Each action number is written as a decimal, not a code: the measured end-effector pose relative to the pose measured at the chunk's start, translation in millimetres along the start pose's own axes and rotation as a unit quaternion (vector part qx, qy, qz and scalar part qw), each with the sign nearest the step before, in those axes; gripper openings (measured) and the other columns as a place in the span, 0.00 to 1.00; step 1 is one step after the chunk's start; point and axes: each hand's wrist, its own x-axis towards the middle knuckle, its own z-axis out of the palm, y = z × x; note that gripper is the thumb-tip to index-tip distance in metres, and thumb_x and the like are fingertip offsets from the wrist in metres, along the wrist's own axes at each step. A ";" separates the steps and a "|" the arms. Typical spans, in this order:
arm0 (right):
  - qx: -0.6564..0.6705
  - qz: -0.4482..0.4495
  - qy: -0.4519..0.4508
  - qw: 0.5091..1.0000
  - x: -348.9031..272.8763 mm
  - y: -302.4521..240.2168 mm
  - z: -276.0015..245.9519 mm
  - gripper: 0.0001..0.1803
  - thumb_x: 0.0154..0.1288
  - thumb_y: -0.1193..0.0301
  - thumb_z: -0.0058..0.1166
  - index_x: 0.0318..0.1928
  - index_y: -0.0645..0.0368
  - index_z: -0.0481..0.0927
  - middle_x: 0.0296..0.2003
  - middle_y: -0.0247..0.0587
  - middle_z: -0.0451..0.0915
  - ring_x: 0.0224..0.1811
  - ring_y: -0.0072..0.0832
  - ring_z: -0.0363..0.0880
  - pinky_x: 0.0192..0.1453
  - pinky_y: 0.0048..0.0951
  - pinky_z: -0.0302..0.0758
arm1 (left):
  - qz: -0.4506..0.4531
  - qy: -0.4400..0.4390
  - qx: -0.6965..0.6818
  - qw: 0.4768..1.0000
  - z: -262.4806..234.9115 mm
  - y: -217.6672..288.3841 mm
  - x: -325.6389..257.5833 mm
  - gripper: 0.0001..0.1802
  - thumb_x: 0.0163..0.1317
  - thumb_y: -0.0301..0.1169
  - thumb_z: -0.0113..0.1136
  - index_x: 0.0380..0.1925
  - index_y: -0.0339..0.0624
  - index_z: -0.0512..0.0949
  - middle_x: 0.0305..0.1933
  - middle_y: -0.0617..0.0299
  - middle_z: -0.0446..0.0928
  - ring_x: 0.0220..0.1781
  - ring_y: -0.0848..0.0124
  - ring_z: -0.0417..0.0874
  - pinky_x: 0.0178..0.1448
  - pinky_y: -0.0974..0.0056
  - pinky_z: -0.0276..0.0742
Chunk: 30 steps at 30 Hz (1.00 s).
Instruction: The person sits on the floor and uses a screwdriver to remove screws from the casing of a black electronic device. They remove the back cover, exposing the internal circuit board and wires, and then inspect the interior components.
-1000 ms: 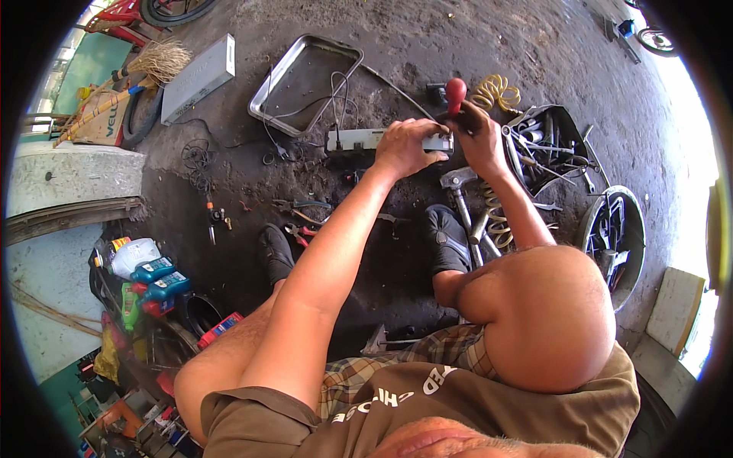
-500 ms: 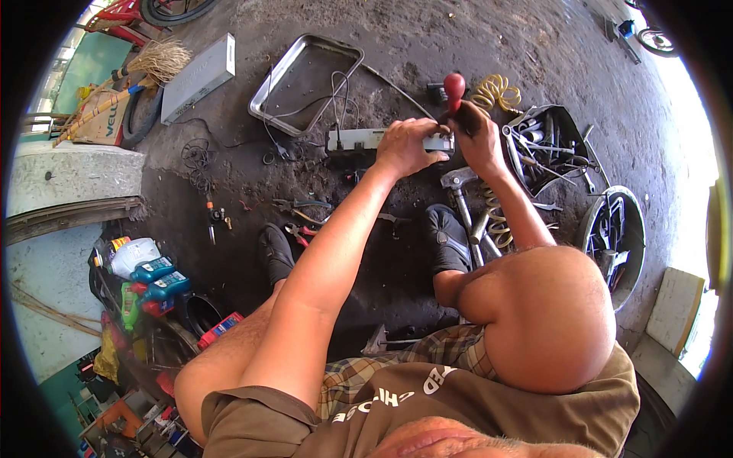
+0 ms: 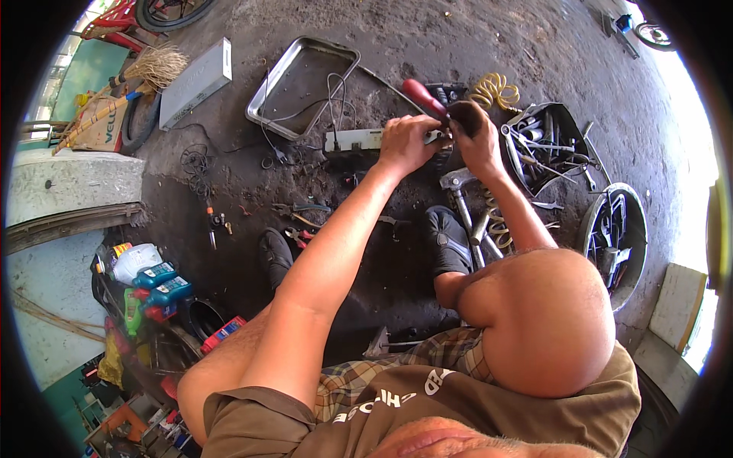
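In the head view I see my left hand (image 3: pixel 406 142) closed around the right end of a pale rectangular metal unit (image 3: pixel 353 140), fingers curled tight on it, holding it just above the oily ground. My right hand (image 3: pixel 472 131) is clenched on a red-handled screwdriver (image 3: pixel 422 98); the handle sticks out up and to the left of the fist, and the tip, hidden by my fingers, points toward the end of the unit where the two hands meet. The hands touch or nearly touch; I cannot tell which.

Wires run from the unit back into a shallow metal tray (image 3: pixel 269 85) lying just behind it. To the right of my right hand sits a dark bin of wrenches and tools (image 3: pixel 546 145), with a coiled yellow hose (image 3: pixel 495 90) just behind it. Pliers (image 3: pixel 299 208) lie on the ground near my left forearm. My black shoes (image 3: pixel 447 238) rest below the hands, beside a long steel part (image 3: pixel 464 200).
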 end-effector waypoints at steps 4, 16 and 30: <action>0.093 0.030 0.100 0.990 -8.8 15.0 4.9 0.16 0.70 0.76 0.58 0.57 0.66 0.80 0.40 0.44 0.85 0.45 0.27 0.84 0.54 0.33 0.81 | -0.007 0.022 0.016 1.000 5.1 11.2 -1.8 0.15 0.62 0.48 0.76 0.42 0.54 0.91 0.48 0.69 0.90 0.54 0.63 0.88 0.61 0.49 0.76; 0.200 0.111 -0.034 0.973 -64.0 68.7 16.5 0.30 0.71 0.67 0.62 0.70 0.66 0.75 0.60 0.42 0.81 0.63 0.27 0.76 0.72 0.32 0.71 | 0.100 -0.081 0.226 0.966 0.4 40.3 11.1 0.12 0.73 0.38 0.57 0.48 0.45 0.82 0.54 0.57 0.80 0.59 0.60 0.85 0.59 0.43 0.78; 0.205 0.155 -0.068 0.964 -67.3 70.3 14.6 0.34 0.72 0.61 0.69 0.71 0.65 0.75 0.62 0.43 0.82 0.66 0.29 0.77 0.75 0.35 0.70 | 0.234 -0.082 0.218 0.944 8.1 13.5 27.3 0.11 0.69 0.36 0.61 0.46 0.44 0.80 0.43 0.57 0.82 0.48 0.60 0.88 0.45 0.54 0.88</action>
